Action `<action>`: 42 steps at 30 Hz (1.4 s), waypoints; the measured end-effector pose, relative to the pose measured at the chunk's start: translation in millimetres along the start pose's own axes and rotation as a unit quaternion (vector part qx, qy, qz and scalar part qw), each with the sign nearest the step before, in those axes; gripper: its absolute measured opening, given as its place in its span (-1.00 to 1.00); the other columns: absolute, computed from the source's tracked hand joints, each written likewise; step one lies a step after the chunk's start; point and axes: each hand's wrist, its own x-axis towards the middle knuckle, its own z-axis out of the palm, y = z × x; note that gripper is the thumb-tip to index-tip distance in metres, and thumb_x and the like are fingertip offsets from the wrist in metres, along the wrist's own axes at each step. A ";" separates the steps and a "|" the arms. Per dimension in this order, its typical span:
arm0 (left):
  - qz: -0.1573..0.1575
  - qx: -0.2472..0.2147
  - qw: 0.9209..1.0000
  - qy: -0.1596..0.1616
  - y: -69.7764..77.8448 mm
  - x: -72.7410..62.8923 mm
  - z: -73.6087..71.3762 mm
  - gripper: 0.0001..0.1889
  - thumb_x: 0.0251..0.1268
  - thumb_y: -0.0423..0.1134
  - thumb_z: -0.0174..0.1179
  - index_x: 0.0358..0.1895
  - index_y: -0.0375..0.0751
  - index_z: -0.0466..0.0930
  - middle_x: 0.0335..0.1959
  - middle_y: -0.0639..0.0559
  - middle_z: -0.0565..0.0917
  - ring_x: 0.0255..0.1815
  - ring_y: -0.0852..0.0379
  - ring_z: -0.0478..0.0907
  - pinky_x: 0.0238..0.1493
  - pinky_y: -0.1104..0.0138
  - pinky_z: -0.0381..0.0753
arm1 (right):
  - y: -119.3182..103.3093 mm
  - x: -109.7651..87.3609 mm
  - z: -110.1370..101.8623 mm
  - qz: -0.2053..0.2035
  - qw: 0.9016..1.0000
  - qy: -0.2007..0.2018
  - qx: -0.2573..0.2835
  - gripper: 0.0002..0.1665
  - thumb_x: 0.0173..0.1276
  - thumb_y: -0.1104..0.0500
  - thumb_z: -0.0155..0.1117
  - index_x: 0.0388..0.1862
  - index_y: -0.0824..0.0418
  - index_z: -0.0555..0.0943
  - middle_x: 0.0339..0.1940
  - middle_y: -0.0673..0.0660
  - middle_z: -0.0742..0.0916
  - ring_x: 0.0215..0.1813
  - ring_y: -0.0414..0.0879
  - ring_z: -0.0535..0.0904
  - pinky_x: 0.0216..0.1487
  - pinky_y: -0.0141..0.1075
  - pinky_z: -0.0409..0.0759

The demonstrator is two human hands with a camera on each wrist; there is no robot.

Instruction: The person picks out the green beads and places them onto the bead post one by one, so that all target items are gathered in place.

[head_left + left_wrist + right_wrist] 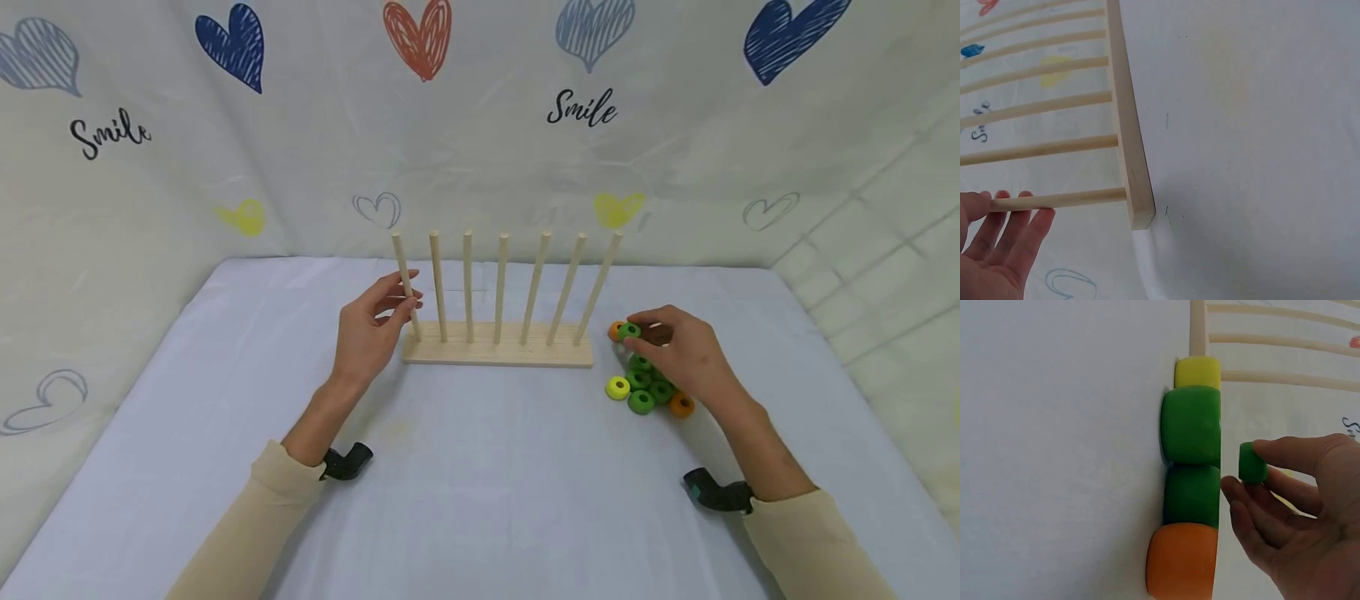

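A pale wooden rack (498, 357) with a row of several upright pegs stands at the middle of the table. My left hand (367, 333) holds its leftmost peg (1082, 199) between thumb and fingers, well above the base. At the right, my right hand (688, 354) pinches a green bead (1252, 462) between thumb and fingertips, raised over the other beads. Below and beside that hand lie several green beads (641, 402), a yellow bead (618, 387) and an orange bead (681, 406). Another orange bead (615, 331) shows by the fingertips. The hand covers part of the pile.
A white cloth (480, 492) covers the table. Behind it hangs a pale backdrop (495, 150) with printed hearts and words. Each wrist wears a black strap mount, the left mount (348, 461) and the right mount (716, 490) both close over the cloth.
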 end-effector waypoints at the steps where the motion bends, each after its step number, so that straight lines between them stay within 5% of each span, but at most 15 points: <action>1: -0.001 0.000 1.000 0.000 -0.1 -0.1 -0.1 -0.59 0.48 -0.36 0.27 0.33 -0.06 0.63 -0.03 -0.28 0.77 -0.02 -0.17 0.79 -0.13 0.50 0.76 | -1.1 -0.2 -1.1 -0.001 1.000 0.006 0.006 -0.54 0.45 0.09 0.43 0.24 0.26 0.63 0.16 0.33 0.73 0.12 0.27 0.74 -0.11 -0.43 0.69; 6: 0.000 0.003 1.000 -0.001 -0.4 -0.2 -1.1 -0.62 0.48 -0.36 0.27 0.30 -0.06 0.65 -0.05 -0.26 0.78 -0.03 -0.16 0.79 -0.14 0.56 0.73 | -6.8 -0.3 -4.9 -0.013 0.999 0.027 0.036 -0.55 0.47 0.10 0.41 0.24 0.26 0.62 0.20 0.31 0.67 0.13 0.29 0.73 -0.19 -0.78 0.46; 17: -0.013 0.015 1.000 -0.001 -1.5 -3.6 -2.1 -0.65 0.50 -0.32 0.27 0.27 -0.06 0.66 -0.04 -0.19 0.79 -0.03 -0.09 0.80 -0.11 0.57 0.71 | -15.4 1.0 -8.8 -0.040 0.996 0.056 0.055 -0.54 0.49 0.13 0.38 0.31 0.22 0.61 0.22 0.27 0.69 0.08 0.18 0.69 -0.12 -0.82 0.40; 26: -0.008 0.016 1.000 0.001 -0.7 -3.0 -1.4 -0.67 0.48 -0.34 0.28 0.24 -0.08 0.67 -0.04 -0.15 0.80 -0.06 -0.08 0.81 -0.12 0.56 0.72 | -26.3 1.6 -15.8 -0.034 0.993 0.067 0.091 -0.52 0.50 0.15 0.37 0.34 0.18 0.59 0.23 0.19 0.68 -0.09 -0.64 0.52 -0.06 -0.80 0.50; 42: -0.006 0.016 1.000 0.000 0.5 -2.3 0.0 -0.69 0.47 -0.34 0.28 0.22 -0.11 0.68 -0.06 -0.17 0.80 -0.06 -0.09 0.80 -0.15 0.57 0.72 | -42.5 1.6 -24.6 -0.046 0.983 0.087 0.156 -0.54 0.50 0.13 0.37 0.32 0.15 0.61 0.20 -0.06 0.65 0.02 -0.53 0.60 0.00 -0.72 0.58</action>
